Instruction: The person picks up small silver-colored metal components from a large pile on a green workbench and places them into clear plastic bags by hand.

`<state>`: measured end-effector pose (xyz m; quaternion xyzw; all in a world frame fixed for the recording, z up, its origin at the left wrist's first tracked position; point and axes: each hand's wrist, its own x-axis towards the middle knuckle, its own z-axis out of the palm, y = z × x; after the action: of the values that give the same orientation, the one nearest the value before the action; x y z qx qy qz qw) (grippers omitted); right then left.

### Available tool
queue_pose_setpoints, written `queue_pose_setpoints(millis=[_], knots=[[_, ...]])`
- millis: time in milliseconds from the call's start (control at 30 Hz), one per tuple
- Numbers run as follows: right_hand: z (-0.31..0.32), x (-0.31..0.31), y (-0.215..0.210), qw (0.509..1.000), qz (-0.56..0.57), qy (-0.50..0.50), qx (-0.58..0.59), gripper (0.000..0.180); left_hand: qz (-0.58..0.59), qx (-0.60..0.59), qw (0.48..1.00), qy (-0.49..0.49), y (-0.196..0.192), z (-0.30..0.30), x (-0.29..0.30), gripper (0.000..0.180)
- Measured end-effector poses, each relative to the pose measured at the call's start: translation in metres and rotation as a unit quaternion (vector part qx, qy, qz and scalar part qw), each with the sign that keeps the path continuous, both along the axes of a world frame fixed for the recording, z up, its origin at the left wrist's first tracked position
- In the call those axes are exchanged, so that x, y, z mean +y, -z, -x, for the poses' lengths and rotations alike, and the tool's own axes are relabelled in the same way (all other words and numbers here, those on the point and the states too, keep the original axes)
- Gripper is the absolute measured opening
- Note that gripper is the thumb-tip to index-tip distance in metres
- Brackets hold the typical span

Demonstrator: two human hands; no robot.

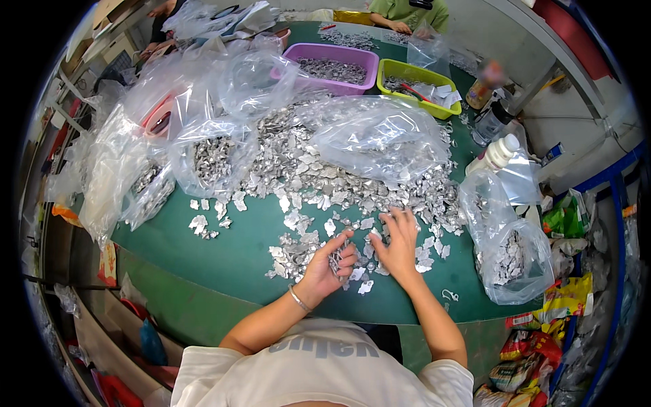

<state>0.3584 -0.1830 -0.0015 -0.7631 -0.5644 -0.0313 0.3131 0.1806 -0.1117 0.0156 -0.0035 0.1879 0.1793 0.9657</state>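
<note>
Metal scraps bunched in the left hand's curled grip, beside the flat, empty right hand, could spill off the desk edge.

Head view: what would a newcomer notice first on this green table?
First, the wide heap of small silvery metal pieces spread across the green table. At its near edge, the left hand holds a few pieces while the right hand lies flat on others. Clear plastic bags lie around, and a purple tub stands behind.
</note>
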Motion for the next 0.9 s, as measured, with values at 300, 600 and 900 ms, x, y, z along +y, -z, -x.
queue_pose_setpoints(millis=[300, 600, 900], knots=[[-0.006, 0.073, -0.021, 0.994, -0.064, -0.032, -0.078, 0.043, -0.027, 0.029, 0.999, -0.005, -0.004, 0.01, 0.001, 0.015], [-0.021, 0.058, -0.007, 0.986, -0.155, -0.065, 0.006, 0.022, -0.611, 0.38, 0.69, -0.075, -0.007, -0.009, 0.086, 0.025], [-0.012, 0.01, -0.019, 0.96, -0.043, 0.034, 0.275, 0.02, -0.791, 0.54, 0.285, -0.041, -0.014, -0.061, 0.138, 0.025]])
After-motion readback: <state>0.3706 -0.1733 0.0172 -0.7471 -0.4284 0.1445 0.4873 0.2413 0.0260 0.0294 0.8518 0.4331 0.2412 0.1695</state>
